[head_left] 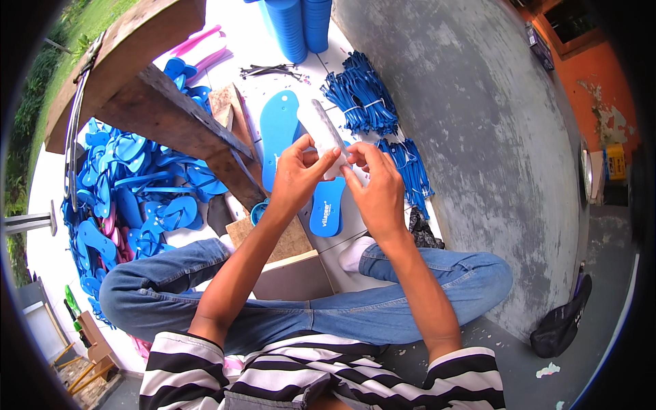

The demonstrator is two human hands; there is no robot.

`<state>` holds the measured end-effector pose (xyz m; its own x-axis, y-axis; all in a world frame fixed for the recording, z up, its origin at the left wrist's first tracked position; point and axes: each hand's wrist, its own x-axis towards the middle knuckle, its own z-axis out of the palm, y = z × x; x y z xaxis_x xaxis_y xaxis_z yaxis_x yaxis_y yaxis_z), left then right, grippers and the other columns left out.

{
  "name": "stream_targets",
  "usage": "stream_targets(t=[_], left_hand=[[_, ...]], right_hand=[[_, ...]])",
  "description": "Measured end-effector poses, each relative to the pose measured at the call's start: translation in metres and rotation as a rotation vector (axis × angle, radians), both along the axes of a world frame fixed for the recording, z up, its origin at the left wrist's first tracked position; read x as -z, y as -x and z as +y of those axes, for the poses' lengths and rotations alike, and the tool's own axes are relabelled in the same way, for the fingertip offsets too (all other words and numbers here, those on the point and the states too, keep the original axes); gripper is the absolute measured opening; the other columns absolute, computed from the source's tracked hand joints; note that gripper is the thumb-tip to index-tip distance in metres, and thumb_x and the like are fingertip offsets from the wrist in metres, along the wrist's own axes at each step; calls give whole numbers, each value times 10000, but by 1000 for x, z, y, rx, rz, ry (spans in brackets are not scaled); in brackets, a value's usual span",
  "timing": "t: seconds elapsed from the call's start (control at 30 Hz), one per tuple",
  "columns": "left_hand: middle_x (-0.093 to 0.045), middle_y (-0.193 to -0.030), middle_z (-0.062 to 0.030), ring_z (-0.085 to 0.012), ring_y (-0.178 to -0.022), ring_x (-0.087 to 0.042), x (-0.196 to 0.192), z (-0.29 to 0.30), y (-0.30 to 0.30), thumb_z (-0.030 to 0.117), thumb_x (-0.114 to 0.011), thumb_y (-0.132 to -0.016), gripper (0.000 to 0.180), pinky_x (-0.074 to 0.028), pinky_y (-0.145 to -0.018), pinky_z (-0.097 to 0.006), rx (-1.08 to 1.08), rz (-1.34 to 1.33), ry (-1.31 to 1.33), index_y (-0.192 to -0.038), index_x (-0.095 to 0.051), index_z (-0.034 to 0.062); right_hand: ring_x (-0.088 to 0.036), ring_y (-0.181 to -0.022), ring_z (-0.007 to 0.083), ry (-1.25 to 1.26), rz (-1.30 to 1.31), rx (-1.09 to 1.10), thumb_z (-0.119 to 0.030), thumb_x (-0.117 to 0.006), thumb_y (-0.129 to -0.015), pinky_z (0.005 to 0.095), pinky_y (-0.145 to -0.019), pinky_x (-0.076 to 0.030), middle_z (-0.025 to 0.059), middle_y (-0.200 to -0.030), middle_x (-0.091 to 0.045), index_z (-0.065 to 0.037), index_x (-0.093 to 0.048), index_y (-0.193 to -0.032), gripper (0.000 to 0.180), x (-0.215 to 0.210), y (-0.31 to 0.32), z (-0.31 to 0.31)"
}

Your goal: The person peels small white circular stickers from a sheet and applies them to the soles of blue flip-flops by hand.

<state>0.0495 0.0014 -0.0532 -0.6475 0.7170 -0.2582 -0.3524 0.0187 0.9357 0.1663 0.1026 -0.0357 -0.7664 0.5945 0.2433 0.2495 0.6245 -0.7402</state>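
Note:
Both hands are raised before me over the white tiles. A long whitish piece with a grey edge (319,123) points away from me between them; I cannot make out its exact kind. My left hand (298,174) is closed at its near left side, thumb and forefinger pinched. On the right, my right hand (376,191) has its fingertips curled against the near end. Behind and left of the piece lies a blue sandal sole (278,126) with strap holes. Another blue sole part (326,213) with white print shows just below the hands.
A wooden stand (160,102) leans in at the left, beside a large heap of blue sandals (130,184). Blue strap bundles (362,96) lie along the grey wall (492,137). Stacked blue soles (287,31) stand at the back. A wooden board (283,244) lies between my legs.

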Motion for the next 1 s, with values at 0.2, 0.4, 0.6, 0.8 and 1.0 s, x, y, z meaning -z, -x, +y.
stream_targets(t=[0.2,0.4,0.6,0.8,1.0], left_hand=[[-733,-947,-113,-107,-810,-678,-5,-4,3,201,-698,-935,317,-537,-656,-251,31,94,88,-1157,-613,-9],[-700,-1019,-98,-120,-896,-667,2,-7,11,165,-703,-909,338,-538,-706,-270,9,85,113,-1175,-598,-14],[-614,-1242,-130,-164,-1104,-611,20,-6,10,139,-711,-884,682,-499,-933,-322,173,-50,-103,-1448,-338,42],[-621,-1234,-128,-178,-1102,-629,5,-5,5,192,-675,-923,611,-520,-926,-332,143,-584,-435,-1415,-365,7],[-702,-1033,-62,-132,-919,-680,33,-8,18,162,-658,-934,302,-554,-815,-299,55,-292,-188,-1188,-619,4]], right_hand=[[-627,-855,262,-137,-23,-40,-23,-737,-789,393,-743,-510,66,-883,-649,-80,-603,-1099,343,-2,0,-4],[-658,-887,243,80,42,-54,-18,-722,-813,360,-766,-522,74,-891,-663,-69,-609,-1109,321,-5,0,-4],[-674,-991,237,151,278,35,-9,-733,-825,365,-833,-543,136,-1093,-627,-54,-544,-1254,471,-10,5,6],[-663,-1018,215,28,217,-45,41,-727,-805,355,-886,-547,131,-1193,-572,-85,-477,-1388,647,-5,3,6],[-661,-972,202,121,172,-72,43,-706,-809,348,-847,-544,119,-1140,-568,-96,-497,-1382,626,-3,3,-1]])
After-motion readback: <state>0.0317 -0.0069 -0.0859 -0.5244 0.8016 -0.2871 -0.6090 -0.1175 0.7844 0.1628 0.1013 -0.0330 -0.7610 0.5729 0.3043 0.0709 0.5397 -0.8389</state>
